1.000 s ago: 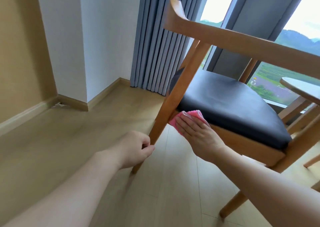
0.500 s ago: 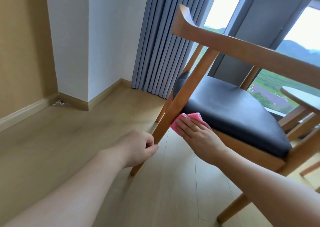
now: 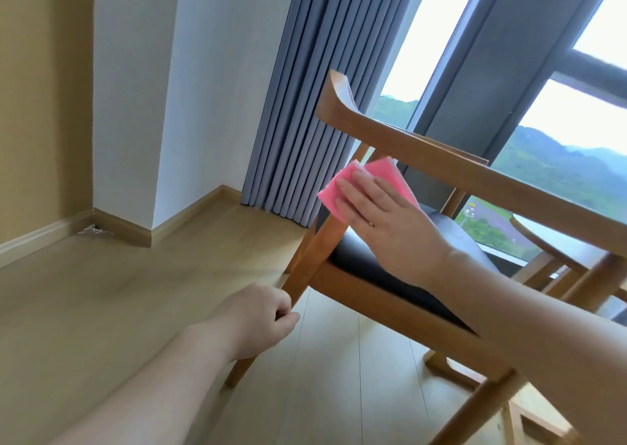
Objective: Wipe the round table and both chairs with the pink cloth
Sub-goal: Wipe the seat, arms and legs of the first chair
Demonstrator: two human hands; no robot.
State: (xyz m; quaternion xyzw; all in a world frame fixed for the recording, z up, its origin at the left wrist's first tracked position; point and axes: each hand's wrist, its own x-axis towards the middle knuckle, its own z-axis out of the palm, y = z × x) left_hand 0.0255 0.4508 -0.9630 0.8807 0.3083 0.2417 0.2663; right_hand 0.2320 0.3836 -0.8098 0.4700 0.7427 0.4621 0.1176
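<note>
A person's left hand (image 3: 258, 319) curls its fingers around the lower part of one wooden chair leg (image 3: 305, 268), thumb closing from the near side. To its right, one pink cloth (image 3: 342, 186) lies against the upper stretch of the same leg, just below the curved backrest (image 3: 441, 163), pressed there by the right hand (image 3: 390, 220) with four fingers straight and slightly spread. One chair (image 3: 390, 295) with a black seat (image 3: 380, 261) fills the frame; wooden pieces at the far right may belong to a second chair (image 3: 556, 258) or the table, too cropped to tell.
</note>
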